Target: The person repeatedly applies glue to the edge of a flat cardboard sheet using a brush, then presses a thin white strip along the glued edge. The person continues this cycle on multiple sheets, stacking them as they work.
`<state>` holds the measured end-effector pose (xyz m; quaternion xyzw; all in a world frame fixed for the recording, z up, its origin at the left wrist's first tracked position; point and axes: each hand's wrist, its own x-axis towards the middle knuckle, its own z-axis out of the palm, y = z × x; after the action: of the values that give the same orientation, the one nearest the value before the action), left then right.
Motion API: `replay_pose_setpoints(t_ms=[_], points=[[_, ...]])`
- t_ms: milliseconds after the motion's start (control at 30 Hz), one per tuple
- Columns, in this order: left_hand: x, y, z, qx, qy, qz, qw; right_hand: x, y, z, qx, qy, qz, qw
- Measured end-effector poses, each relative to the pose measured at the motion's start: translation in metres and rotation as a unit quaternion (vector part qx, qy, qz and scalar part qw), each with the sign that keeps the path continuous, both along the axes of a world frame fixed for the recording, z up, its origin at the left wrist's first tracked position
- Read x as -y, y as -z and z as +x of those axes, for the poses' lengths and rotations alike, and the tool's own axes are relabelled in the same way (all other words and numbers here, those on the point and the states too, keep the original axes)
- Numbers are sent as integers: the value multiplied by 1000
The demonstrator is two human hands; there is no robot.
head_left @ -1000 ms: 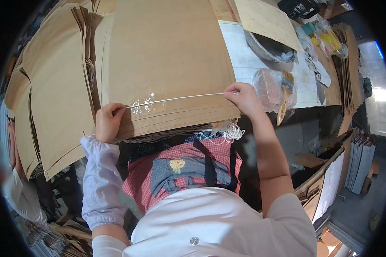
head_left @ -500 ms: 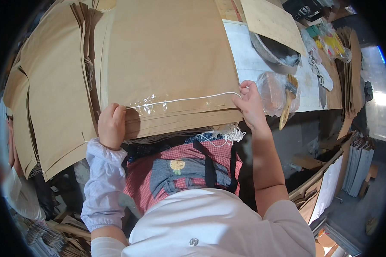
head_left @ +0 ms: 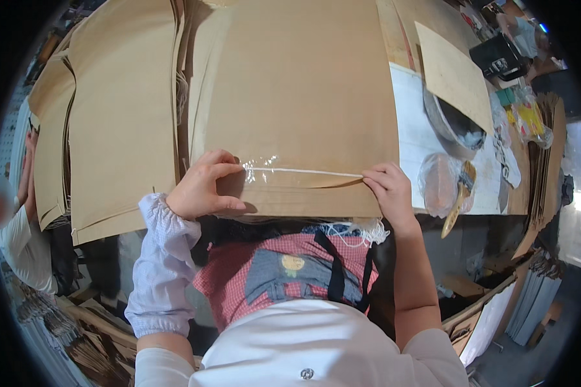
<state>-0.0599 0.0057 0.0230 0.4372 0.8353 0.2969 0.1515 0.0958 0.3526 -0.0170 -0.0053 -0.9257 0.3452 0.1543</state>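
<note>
I take the brown paper sheet (head_left: pixel 297 97) in the middle of the bench as my landmark. A white string (head_left: pixel 303 172) lies stretched straight across the sheet near its front edge, just above a narrow folded flap. The left hand (head_left: pixel 203 187) pinches the string's left end between thumb and fingertips, the other fingers curled, at a wet, shiny patch (head_left: pixel 261 164) that I judge to be glue. The right hand (head_left: pixel 386 187) pinches the right end the same way, fingers bunched and pressed down on the sheet's front right corner. My reading of progress: the string is placed and pulled taut on the glue line, so the laying step looks done; the flap does not yet cover it, so closing the fold over the string and pressing it flat seems left. I cannot tell whether the glue runs the full length, as only the left part shines. Left of the sheet stand stacks of brown paper (head_left: pixel 110 116), whether finished or waiting I cannot say. Right of the sheet sit a metal bowl (head_left: pixel 455 126), a clear plastic bag (head_left: pixel 436 184) and a wooden stick (head_left: pixel 459 193). In front of the sheet, at the person's waist, loose white strings (head_left: pixel 355 232) hang in a bunch.
</note>
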Motion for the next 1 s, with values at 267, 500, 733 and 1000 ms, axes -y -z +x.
replay_pose_setpoints(t_ms=[267,500,733,1000], points=[[-13,40,7,-128,-220,-69,965,12,18,-20,94,159,77,980],[-59,21,45,-247,-83,-72,963,88,17,-31,103,81,243,961],[-20,35,42,-150,-157,-182,959,41,25,5,158,160,222,949],[-20,46,42,-172,-171,-172,955,15,3,-4,94,333,66,936]])
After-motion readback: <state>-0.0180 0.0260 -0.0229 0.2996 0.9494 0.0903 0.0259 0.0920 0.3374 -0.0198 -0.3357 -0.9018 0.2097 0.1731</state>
